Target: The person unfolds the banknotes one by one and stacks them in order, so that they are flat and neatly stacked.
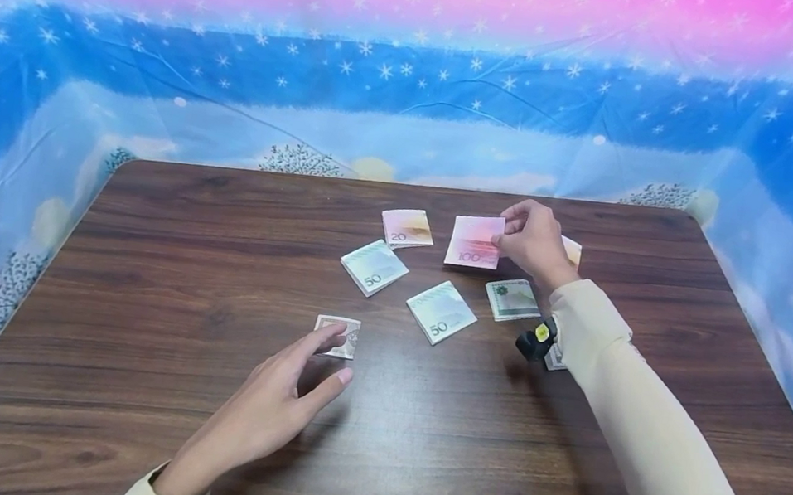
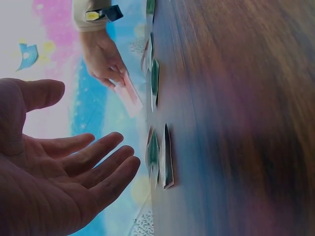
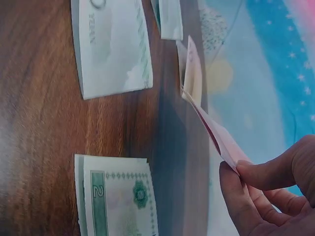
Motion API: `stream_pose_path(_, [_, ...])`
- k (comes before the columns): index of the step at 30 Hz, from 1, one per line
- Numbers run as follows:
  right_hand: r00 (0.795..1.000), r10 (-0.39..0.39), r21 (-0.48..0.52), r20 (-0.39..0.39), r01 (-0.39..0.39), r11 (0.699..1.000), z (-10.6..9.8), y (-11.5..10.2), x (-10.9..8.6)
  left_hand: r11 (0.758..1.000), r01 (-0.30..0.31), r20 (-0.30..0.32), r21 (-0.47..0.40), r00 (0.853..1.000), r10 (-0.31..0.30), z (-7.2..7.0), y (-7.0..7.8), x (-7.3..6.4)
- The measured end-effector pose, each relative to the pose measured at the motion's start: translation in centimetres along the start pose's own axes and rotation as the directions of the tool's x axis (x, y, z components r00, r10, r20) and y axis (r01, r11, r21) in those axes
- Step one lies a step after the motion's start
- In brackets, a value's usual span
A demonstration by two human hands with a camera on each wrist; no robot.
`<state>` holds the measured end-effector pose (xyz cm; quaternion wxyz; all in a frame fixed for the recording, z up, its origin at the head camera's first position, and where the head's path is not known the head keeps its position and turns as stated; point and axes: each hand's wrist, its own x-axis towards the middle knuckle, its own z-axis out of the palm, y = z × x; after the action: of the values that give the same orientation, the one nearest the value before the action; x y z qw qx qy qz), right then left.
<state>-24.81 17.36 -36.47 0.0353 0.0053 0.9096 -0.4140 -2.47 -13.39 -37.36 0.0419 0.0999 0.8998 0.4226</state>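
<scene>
My right hand (image 1: 534, 242) pinches the edge of a folded pink 100 banknote (image 1: 471, 242) between thumb and fingers. The right wrist view shows this pink banknote (image 3: 216, 130) raised off the table, its fold opening slightly. Fingers spread, my left hand (image 1: 267, 402) holds nothing and hovers over the near part of the table. Just beyond its fingertips, partly covered by them, lies a small folded brownish banknote (image 1: 348, 343). Two folded green 50 banknotes, one farther left (image 1: 370, 265) and one nearer the middle (image 1: 442, 312), lie between the hands.
A folded 20 banknote (image 1: 406, 228) lies left of the pink one. Beside my right wrist is a dark green folded banknote (image 1: 512, 300). A yellowish banknote (image 1: 573, 250) and a greyish one (image 1: 556, 359) are mostly hidden by my right arm. Snowflake-patterned cloth (image 1: 403, 81) encloses the wooden table (image 1: 175, 269).
</scene>
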Motion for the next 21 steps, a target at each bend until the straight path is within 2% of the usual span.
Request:
stream_pose_path(11, [0.994,-0.091,0.090,0.055,0.086,0.992,-0.5,-1.2,-3.5,1.000,0.004,-0.006,-0.027,1.000,-0.004,0.4,0.0,0.7])
stream_pose_path(17, [0.984,-0.156,0.115,0.089,0.145,0.983,-0.2,-1.6,-5.6,0.995,0.037,0.005,-0.098,0.999,-0.037,0.9,0.3,1.3])
stream_pose_path(21, [0.976,-0.181,0.197,0.121,0.156,0.968,0.2,-1.8,-7.0,0.986,0.047,0.007,-0.160,0.999,-0.046,1.3,0.4,1.8])
